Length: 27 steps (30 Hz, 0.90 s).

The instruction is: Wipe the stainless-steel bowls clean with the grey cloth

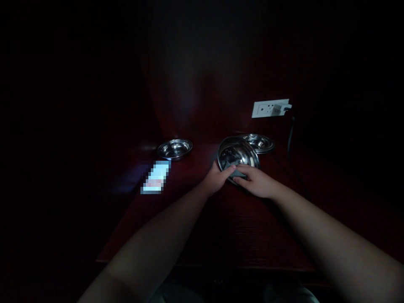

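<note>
A shiny metal bowl is tilted toward me above the dark red table. My left hand grips its near left rim, thumb over the edge and the other fingers hidden behind it. Inside the bowl lies a grey cloth, pinched under the bent fingers of my right hand against the inner wall. Part of the cloth is covered by those fingers. Just behind the held bowl, more metal bowls sit on the table, apparently stacked. Another metal bowl stands upright to the left.
A lit, blurred phone-like screen lies left on the table. On the back wall is a white socket panel with a plug in it; a dark cable hangs down at the right. The surroundings are very dark.
</note>
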### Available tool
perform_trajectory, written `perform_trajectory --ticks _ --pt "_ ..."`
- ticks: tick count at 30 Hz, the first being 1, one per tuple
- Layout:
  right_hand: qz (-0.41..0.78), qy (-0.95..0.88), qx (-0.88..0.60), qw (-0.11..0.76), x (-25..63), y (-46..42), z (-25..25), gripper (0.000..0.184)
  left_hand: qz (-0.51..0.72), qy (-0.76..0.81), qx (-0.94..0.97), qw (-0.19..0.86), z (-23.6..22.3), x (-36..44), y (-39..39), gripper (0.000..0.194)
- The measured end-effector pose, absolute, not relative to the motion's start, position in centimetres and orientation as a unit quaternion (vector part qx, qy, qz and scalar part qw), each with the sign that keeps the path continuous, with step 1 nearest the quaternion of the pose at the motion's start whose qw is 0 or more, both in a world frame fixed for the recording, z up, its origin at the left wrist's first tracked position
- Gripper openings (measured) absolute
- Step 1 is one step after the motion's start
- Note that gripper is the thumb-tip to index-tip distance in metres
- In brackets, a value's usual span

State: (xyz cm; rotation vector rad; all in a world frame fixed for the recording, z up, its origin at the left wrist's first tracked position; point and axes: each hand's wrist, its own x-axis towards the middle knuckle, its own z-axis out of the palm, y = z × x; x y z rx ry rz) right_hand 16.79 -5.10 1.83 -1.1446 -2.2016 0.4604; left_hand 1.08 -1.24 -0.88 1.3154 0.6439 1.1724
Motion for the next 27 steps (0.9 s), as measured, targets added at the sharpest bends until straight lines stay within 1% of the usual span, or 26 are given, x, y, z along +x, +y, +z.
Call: perform_trajectory --ticks 3,8,14,19,23,27 --pt "0.169 -0.836 -0.432 0.293 16.92 -5.05 1.87 0.016 0.499 0.287 0.554 0.602 -0.72 0.99 -1.24 0.047" --pt "0.160 -0.835 -0.448 0.278 17.09 -4.98 1.99 0.014 0.493 0.254 0.533 0.639 -0.64 1.07 -0.96 0.040" --pt "0.141 -0.841 -0.455 0.255 17.57 -4.71 1.85 0.013 0.488 0.250 0.526 0.650 -0.67 1.11 -0.90 0.042" --pt "0.140 -0.836 -0.469 0.247 17.75 -4.64 1.88 0.013 0.485 0.258 0.521 0.653 -0.61 1.10 -0.96 0.041" --pt "0.165 -0.824 -0.476 0.259 17.76 -4.48 1.75 0.013 0.489 0.246 0.530 0.648 -0.76 1.16 -0.83 0.041" --pt "0.194 -0.812 -0.472 0.282 17.69 -4.32 1.48 0.014 0.484 0.254 0.547 0.634 -0.73 1.00 -1.06 0.050"
